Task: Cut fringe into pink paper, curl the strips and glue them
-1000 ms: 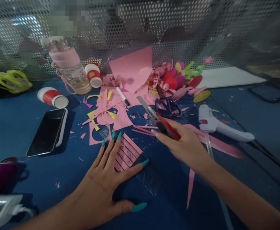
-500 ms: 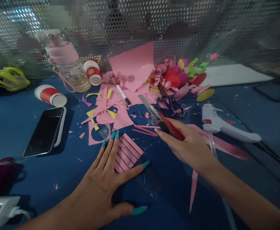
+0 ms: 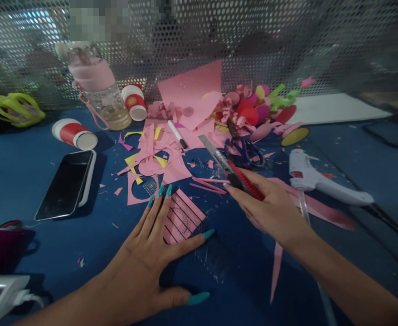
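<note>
My left hand (image 3: 151,258) lies flat with spread fingers on a small pink paper piece (image 3: 182,217) marked with dark lines, pressing it onto the blue table (image 3: 93,244). My right hand (image 3: 270,208) is closed around a red-handled utility knife (image 3: 231,170). Its metal blade is extended and points up and left, above the table, just right of the pink piece. A clear plastic ruler (image 3: 215,258) lies under and beside the pink piece.
Pink and yellow paper scraps (image 3: 158,154), a marker (image 3: 178,134), blue scissors (image 3: 243,147) and paper flowers (image 3: 253,108) crowd the middle back. A white glue gun (image 3: 321,181) lies right. A phone (image 3: 66,183), red cups (image 3: 73,134), a bottle (image 3: 99,90) sit left.
Almost nothing has moved; the view drifted slightly and my right hand with the knife shifted a little to the right. My left hand stays pressed on the pink piece.
</note>
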The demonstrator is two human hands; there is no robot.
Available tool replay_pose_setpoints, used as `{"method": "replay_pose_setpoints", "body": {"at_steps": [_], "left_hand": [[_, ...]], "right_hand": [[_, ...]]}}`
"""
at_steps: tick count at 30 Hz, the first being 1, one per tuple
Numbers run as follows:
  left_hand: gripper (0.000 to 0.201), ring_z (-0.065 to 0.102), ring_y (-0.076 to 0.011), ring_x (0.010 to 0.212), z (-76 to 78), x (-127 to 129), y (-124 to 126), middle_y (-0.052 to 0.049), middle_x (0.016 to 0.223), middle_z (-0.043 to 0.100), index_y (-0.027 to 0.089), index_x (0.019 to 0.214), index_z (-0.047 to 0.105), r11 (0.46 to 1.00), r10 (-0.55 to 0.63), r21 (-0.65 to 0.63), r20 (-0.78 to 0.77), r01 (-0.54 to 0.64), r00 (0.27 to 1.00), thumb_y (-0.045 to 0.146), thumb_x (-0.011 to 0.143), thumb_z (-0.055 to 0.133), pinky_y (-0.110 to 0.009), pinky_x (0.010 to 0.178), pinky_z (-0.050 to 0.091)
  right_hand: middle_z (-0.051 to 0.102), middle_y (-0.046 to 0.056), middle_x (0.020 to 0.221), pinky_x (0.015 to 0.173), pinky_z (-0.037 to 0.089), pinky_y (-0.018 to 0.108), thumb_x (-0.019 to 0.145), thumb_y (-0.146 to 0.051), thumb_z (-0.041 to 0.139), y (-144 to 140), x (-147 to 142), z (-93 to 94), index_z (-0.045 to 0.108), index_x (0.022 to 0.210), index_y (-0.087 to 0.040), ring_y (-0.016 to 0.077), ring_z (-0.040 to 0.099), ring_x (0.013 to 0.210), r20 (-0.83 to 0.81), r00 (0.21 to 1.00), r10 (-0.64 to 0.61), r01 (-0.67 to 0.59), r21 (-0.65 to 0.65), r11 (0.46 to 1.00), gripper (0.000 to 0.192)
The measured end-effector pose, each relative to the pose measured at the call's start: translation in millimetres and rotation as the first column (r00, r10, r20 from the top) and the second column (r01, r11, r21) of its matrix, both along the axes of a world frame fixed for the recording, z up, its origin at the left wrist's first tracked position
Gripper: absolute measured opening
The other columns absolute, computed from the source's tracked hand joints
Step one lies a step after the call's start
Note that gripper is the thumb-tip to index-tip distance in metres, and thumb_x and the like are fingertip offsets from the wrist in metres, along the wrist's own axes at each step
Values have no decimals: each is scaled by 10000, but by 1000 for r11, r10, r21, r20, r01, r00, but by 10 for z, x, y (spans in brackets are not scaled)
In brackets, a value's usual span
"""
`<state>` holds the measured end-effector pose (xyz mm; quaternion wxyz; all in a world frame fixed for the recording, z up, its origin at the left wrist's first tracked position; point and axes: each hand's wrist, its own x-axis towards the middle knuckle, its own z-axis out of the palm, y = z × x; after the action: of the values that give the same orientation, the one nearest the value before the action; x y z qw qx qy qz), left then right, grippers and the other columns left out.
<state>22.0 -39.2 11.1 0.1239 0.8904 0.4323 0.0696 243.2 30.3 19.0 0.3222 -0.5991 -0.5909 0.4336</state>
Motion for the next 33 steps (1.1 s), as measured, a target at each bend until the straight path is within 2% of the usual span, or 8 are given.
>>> {"method": "replay_pose_setpoints", "body": {"at_steps": [15, 24, 33], "left_hand": [[712, 59, -426, 1283, 0, 5, 1, 34, 1447, -151, 429, 1309, 243, 1000, 4, 2, -6, -4, 1000, 617, 674, 506, -596, 959, 256], [733, 69, -412, 1288, -7, 4, -6, 30, 1458, -93, 418, 1304, 265, 1000, 12, 5, -5, -12, 1000, 604, 652, 545, -583, 963, 262], [761, 50, -414, 1288, 4, 9, -6, 33, 1450, -141, 428, 1313, 224, 1000, 9, 0, -18, -9, 1000, 588, 649, 562, -584, 967, 254]], "right_hand": [[342, -96, 425, 308, 241, 160, 779, -298, 534, 3, -5, 15, 539, 1110, -202, 35, 299, 312, -19, 1000, -1, 1, -18, 1000, 344], [345, -101, 418, 298, 242, 160, 782, -300, 533, -4, -9, 5, 515, 1144, -195, 36, 300, 300, -34, 999, -2, 0, -31, 1000, 377], [365, -95, 429, 295, 239, 158, 776, -298, 538, -2, -9, -2, 522, 1134, -187, 36, 313, 303, -43, 999, -9, 8, -29, 1000, 375]]}}
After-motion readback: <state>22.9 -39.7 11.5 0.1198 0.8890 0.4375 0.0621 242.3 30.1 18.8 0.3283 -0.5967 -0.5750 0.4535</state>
